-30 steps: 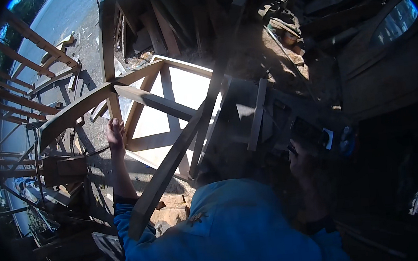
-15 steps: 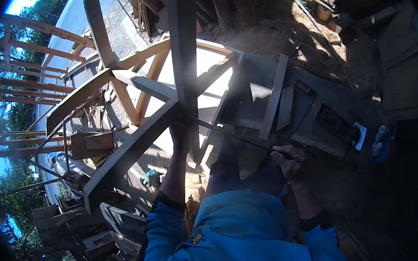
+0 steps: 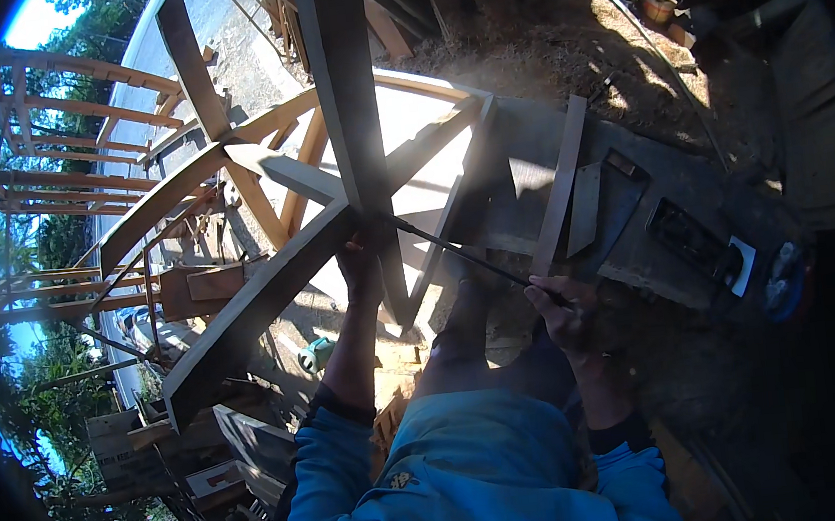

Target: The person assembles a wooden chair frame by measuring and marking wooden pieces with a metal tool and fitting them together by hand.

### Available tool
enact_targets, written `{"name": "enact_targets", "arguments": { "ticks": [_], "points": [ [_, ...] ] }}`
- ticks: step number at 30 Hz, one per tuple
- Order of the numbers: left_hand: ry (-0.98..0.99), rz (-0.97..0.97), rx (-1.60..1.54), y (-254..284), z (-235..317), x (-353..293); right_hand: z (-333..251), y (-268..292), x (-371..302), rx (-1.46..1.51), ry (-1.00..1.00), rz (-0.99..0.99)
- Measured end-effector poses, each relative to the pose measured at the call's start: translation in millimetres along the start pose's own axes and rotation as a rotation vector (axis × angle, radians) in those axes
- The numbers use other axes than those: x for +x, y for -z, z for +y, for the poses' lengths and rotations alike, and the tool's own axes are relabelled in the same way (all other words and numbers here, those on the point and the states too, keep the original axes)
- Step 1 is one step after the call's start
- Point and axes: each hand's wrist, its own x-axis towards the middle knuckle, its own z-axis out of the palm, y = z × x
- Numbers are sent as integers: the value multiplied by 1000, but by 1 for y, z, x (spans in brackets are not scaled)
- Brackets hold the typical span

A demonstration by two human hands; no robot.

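A curved wooden frame has a tall upright post (image 3: 343, 87) and a thick angled beam (image 3: 257, 311) meeting in front of me. My left hand (image 3: 359, 261) is at the underside of this joint, its fingers curled against the beam and partly in shadow. In my right hand (image 3: 565, 315) is the near end of a long, thin, dark tool (image 3: 467, 256). It slants up and left, and its far end meets the post just right of my left hand. Seen nearly edge-on, the tool does not show its exact kind.
A dark bench board (image 3: 630, 275) at right carries wooden strips (image 3: 561, 181), a dark hand-plane-like tool (image 3: 687, 237), white paper (image 3: 743, 264) and a plastic bag (image 3: 787, 285). A small green power tool (image 3: 318, 354) lies below the beam. Slatted timber frames (image 3: 78, 183) stand at far left.
My right hand has moved slightly left and forward with the dark tool, whose far end now sits a little higher on the post. My left hand stays at the joint. The whole view shifts slightly.
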Motion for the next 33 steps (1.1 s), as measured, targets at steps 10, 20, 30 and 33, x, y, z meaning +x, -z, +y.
{"name": "enact_targets", "arguments": {
  "ticks": [10, 20, 30, 33],
  "points": [
    [37, 7, 29, 7, -9, 5, 1, 2, 1, -134, 329, -67],
    [2, 49, 103, 18, -39, 15, 20, -11, -14, 175, -6, 47],
    [-13, -90, 34, 24, -18, 18, 3, 15, 44, -131, 497, -141],
    [-57, -133, 18, 31, -19, 19, 5, 5, 28, -100, 213, -25]
  ]
}}
